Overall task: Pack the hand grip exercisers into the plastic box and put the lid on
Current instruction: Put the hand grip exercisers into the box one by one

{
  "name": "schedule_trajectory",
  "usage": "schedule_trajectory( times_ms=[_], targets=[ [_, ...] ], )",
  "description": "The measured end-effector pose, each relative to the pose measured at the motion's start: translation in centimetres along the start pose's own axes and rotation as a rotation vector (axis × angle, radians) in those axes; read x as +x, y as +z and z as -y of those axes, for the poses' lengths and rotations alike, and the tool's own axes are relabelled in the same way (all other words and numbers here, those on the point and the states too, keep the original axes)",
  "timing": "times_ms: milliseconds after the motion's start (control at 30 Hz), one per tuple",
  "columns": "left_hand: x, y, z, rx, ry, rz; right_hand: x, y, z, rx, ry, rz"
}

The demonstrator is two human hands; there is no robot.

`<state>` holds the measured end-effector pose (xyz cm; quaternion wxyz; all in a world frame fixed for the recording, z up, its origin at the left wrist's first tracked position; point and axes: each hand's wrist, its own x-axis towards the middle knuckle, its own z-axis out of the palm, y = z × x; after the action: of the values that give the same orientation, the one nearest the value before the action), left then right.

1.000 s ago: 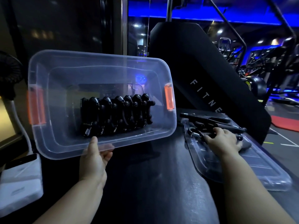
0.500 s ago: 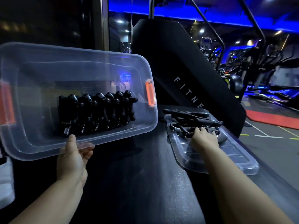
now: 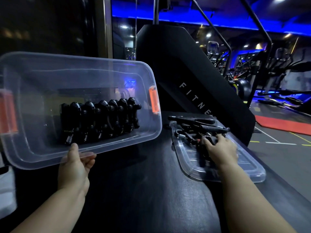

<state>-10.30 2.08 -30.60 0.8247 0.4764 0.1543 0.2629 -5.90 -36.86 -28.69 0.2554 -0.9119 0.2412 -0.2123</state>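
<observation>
A clear plastic box [image 3: 42, 158] with orange clips is tilted up toward me, its open side facing the camera. My left hand [image 3: 74, 163] grips its near rim, thumb inside. Several black hand grip exercisers [image 3: 101, 120] lie in a row against the box's lower wall. To the right, the clear lid [image 3: 244, 170] lies flat on the dark padded surface with a few loose exercisers [image 3: 198, 125] on its far end. My right hand [image 3: 218, 148] rests on that pile, fingers curled around one exerciser.
A black slanted machine panel [image 3: 193, 78] lettered "FITNE" rises just behind the lid. A white object [image 3: 6, 190] sits at the left edge. Gym machines and a red mat [image 3: 282, 125] fill the floor to the right.
The view has shifted, so box and lid sit slightly elsewhere in frame. My right hand has drawn back toward me along the lid, fingers closing on an exerciser. My left hand keeps its hold.
</observation>
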Motion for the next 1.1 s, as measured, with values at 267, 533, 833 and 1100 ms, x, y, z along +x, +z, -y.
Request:
schedule_trajectory(
  times_ms=[267,533,833,1100],
  targets=[
    [-0.2,0.2,-0.1,-0.019,0.017,-0.019,-0.1,-0.5,0.3,-0.069,0.059,0.178],
    [-0.3,0.3,0.1,-0.02,0.024,-0.036,-1.1,-1.4,1.1,-0.158,0.044,0.164],
    [0.3,0.0,0.3,-0.003,0.019,-0.028,-0.6,-0.6,0.9,0.034,0.025,0.197],
    [-0.2,0.1,0.0,0.012,0.012,-0.054,-1.2,-1.2,1.5,-0.128,-0.012,0.14]
  ],
)
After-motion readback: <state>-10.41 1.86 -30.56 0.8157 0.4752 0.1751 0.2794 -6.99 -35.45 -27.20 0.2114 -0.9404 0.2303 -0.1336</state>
